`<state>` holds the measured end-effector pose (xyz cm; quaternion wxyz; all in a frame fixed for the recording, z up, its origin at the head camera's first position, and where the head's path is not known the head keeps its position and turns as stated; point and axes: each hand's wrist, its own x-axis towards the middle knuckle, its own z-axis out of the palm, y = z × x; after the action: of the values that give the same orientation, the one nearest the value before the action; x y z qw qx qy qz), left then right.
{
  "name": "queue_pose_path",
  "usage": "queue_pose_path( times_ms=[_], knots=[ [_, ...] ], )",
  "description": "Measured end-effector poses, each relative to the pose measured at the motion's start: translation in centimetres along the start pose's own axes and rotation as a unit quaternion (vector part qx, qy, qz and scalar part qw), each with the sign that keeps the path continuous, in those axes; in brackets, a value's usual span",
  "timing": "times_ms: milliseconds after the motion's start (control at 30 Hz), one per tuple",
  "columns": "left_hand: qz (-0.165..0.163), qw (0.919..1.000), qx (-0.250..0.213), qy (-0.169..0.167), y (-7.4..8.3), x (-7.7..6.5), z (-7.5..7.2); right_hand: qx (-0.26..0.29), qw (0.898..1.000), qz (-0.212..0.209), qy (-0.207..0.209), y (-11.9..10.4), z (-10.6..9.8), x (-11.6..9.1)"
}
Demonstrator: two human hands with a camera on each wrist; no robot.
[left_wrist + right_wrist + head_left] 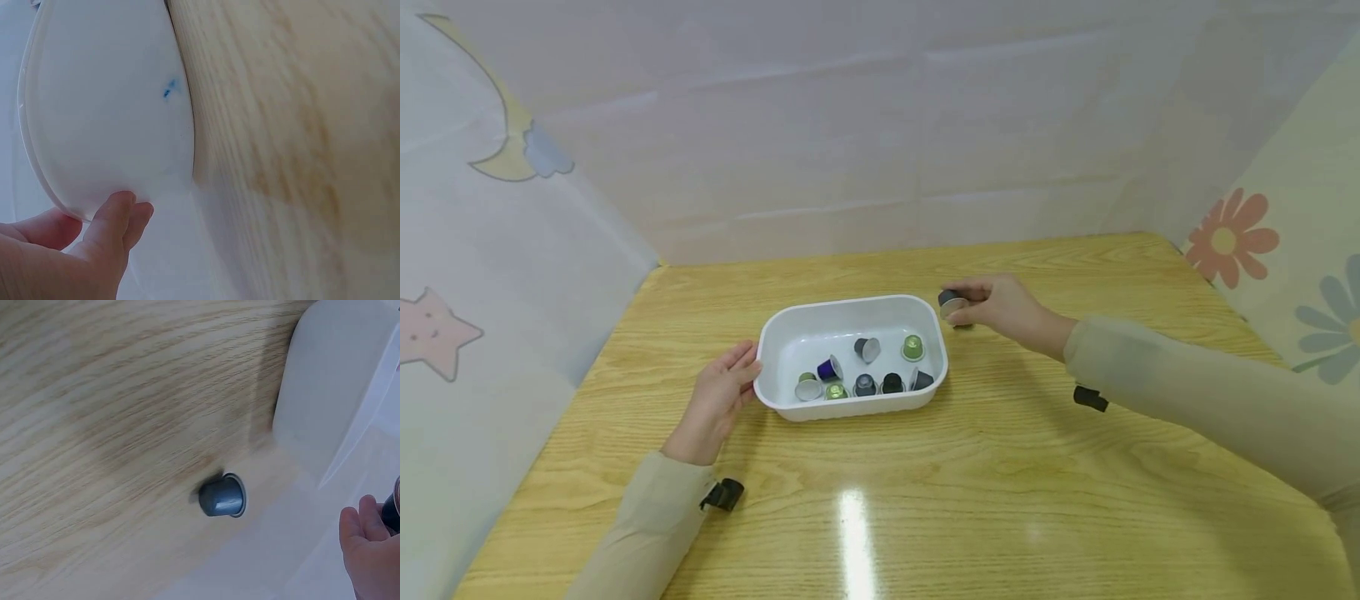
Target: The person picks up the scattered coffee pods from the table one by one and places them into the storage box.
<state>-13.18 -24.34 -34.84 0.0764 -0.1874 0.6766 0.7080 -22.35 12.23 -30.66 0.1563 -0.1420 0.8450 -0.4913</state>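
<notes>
My left hand grips the left end of a white plastic bin, thumb at the rim and fingers against the outer wall, also seen in the left wrist view. Just off the bin's right end, my right hand pinches a dark coffee capsule between thumb and fingers, above the table. In the right wrist view a second dark capsule lies on its side on the wood, below that hand. Inside the bin are several capsules, among them a green one, a purple one and a black one.
The bin stands on a wood-grain table. Pale cloth hangs behind it, with printed cloth panels at both sides. Black straps show beside the sleeves.
</notes>
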Motion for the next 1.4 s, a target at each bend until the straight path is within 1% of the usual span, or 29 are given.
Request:
queue_pose_path(
  times_ms=[100,267,600,833,967,1233,1400],
  knots=[
    [-0.001,1.0,-0.001,-0.001,0.0,0.0,0.1,-0.01,1.0,-0.01,-0.001,-0.4,0.4,0.1],
    [-0.001,1.0,0.001,0.001,0.1,0.0,0.2,-0.003,1.0,-0.02,-0.01,-0.8,1.2,0.6],
    [-0.001,1.0,-0.005,-0.001,0.2,-0.2,0.4,0.036,0.999,-0.003,-0.03,-2.1,2.7,1.4],
    [0.001,1.0,-0.005,0.0,0.1,-0.3,0.3,0.033,0.999,-0.003,-0.041,-2.9,4.0,1.8],
    [0.004,1.0,-0.003,-0.002,0.1,-0.4,0.3,0.039,0.998,0.003,-0.039,-2.9,4.5,2.1],
    [0.003,1.0,-0.005,-0.003,0.0,-0.5,0.3,0.053,0.997,0.009,-0.055,-3.2,5.8,2.5],
    [0.001,1.0,-0.001,-0.003,0.0,-0.5,0.3,0.037,0.998,0.014,-0.055,-3.3,6.6,2.9]
  ],
)
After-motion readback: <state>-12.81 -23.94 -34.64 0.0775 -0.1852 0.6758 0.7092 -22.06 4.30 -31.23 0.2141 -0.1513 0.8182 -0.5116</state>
